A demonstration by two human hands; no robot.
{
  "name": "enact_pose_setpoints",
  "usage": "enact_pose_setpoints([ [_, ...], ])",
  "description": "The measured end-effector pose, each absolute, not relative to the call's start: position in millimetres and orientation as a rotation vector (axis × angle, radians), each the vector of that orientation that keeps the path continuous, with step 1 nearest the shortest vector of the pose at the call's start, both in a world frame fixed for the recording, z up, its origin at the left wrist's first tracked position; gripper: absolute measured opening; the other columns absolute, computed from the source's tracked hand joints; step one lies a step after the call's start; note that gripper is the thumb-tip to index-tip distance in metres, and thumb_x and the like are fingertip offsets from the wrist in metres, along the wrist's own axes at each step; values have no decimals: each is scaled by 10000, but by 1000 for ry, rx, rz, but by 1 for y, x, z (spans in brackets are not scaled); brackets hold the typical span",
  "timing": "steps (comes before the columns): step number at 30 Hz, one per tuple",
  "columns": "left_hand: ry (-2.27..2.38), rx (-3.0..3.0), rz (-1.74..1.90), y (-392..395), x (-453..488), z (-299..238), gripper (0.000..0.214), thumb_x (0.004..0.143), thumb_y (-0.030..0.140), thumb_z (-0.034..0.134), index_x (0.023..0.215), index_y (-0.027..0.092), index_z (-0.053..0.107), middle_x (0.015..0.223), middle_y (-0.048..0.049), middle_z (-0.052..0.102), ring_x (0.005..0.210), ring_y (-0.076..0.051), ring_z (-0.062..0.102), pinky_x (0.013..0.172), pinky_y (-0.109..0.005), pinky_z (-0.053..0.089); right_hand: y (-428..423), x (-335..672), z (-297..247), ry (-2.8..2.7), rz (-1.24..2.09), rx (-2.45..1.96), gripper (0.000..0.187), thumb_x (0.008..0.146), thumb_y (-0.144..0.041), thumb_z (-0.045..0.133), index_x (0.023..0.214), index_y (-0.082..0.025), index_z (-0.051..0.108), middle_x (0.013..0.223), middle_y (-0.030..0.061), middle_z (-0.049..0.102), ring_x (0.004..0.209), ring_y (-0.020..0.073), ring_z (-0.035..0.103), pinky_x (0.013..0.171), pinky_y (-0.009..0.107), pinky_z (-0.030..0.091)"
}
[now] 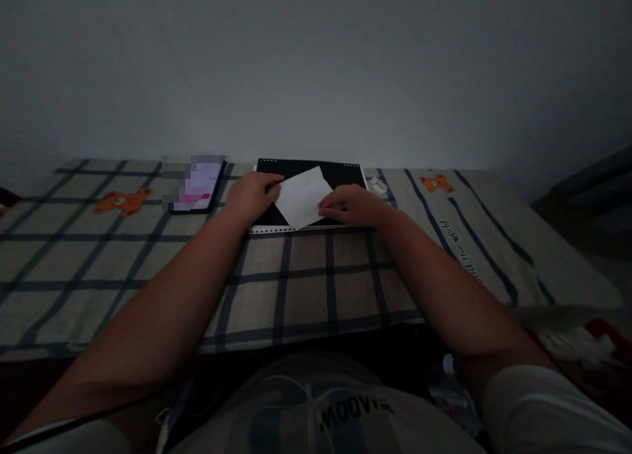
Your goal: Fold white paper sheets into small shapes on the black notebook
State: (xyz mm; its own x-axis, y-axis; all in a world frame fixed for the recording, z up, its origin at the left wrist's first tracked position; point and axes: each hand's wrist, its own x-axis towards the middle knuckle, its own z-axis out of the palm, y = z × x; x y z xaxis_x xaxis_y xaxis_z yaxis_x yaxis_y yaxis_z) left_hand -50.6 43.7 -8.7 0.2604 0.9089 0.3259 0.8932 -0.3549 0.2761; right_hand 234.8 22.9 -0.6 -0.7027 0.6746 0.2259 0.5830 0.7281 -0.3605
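Note:
A white sheet of paper (302, 201) lies at an angle over a black sheet (301, 167) that has small holes along its top edge. White, hole-punched paper shows from under the black sheet along its lower edge. My left hand (253, 196) is at the white sheet's left edge, thumb and fingers closed on it. At its right side, my right hand (354, 205) has the thumb and bent fingers pinched on the edge. The exact contact of the fingertips is hard to make out in the dim light.
A phone (195, 185) with a lit screen lies left of the black sheet. Small white scraps (378, 186) are to its right. A checked cloth with bear prints (306, 289) covers the table, which meets a plain wall (316, 72) behind.

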Motion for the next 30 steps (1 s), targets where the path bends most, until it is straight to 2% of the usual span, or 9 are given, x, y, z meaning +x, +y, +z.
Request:
enact_pose_setpoints([
  [4, 1695, 2621, 650, 45, -50, -9, 405, 955, 301, 541, 1281, 263, 779, 1283, -93, 743, 1219, -313, 630, 1047, -481, 508, 25, 232, -3, -2599, 378, -935, 210, 974, -303, 650, 1012, -211, 836, 1056, 79, 817, 1006, 220, 718, 941, 374, 504],
  [8, 1624, 2723, 565, 43, -46, -5, 350, 941, 240, 531, 1110, 251, 838, 1251, -92, 749, 1193, -327, 618, 1033, -516, 498, 31, 230, -8, -2641, 413, -853, 168, 947, -264, 681, 987, -229, 840, 1100, 76, 800, 1053, 228, 695, 1003, 415, 486],
  [10, 1585, 2765, 479, 40, -43, -2, 364, 951, 240, 510, 1101, 225, 841, 1225, -98, 765, 1164, -333, 629, 1008, -519, 504, 33, 230, -10, -2650, 405, -837, 155, 932, -257, 708, 1002, -237, 845, 1150, 78, 787, 1102, 237, 681, 1037, 430, 475],
  [13, 1560, 2811, 410, 33, -35, 2, 401, 990, 301, 476, 1151, 188, 826, 1245, -112, 764, 1166, -339, 635, 975, -496, 514, 33, 230, -16, -2651, 371, -870, 209, 950, -290, 710, 1111, -249, 837, 1329, 96, 744, 1253, 267, 649, 1117, 470, 451],
  [18, 1568, 2826, 258, 23, -27, 4, 531, 1009, 555, 503, 1285, 187, 768, 1347, -128, 718, 1233, -344, 619, 979, -448, 515, 30, 229, -23, -2710, 342, -911, 471, 1000, -407, 668, 1434, -227, 688, 1633, 145, 518, 1523, 290, 471, 1247, 485, 354],
  [22, 1563, 2801, 189, 22, -27, 1, 680, 957, 659, 574, 1488, 237, 624, 1535, -116, 610, 1398, -348, 541, 1120, -463, 440, 26, 227, -19, -2719, 261, -1025, 510, 1016, -474, 630, 1471, -245, 659, 1649, 141, 498, 1512, 341, 472, 1228, 553, 364],
  [26, 1469, 2755, 110, 27, -30, -4, 779, 981, 647, 548, 1623, 214, 458, 1685, -132, 446, 1551, -324, 406, 1249, -476, 316, 27, 228, -15, -2683, 244, -1038, 444, 1047, -418, 574, 1450, -263, 676, 1550, 112, 616, 1403, 322, 568, 1163, 535, 424],
  [28, 1425, 2723, 64, 30, -32, -6, 790, 998, 628, 530, 1658, 217, 391, 1731, -128, 360, 1599, -305, 336, 1288, -496, 252, 29, 229, -16, -2652, 230, -1055, 481, 1031, -409, 603, 1479, -239, 649, 1537, 132, 625, 1412, 321, 563, 1165, 527, 421],
  [30, 1402, 2694, 29, 32, -34, -8, 795, 1008, 614, 523, 1679, 232, 340, 1752, -117, 309, 1626, -295, 280, 1306, -533, 200, 33, 230, -20, -2645, 203, -1091, 583, 1005, -442, 645, 1532, -197, 592, 1594, 172, 559, 1477, 333, 507, 1196, 526, 391],
])
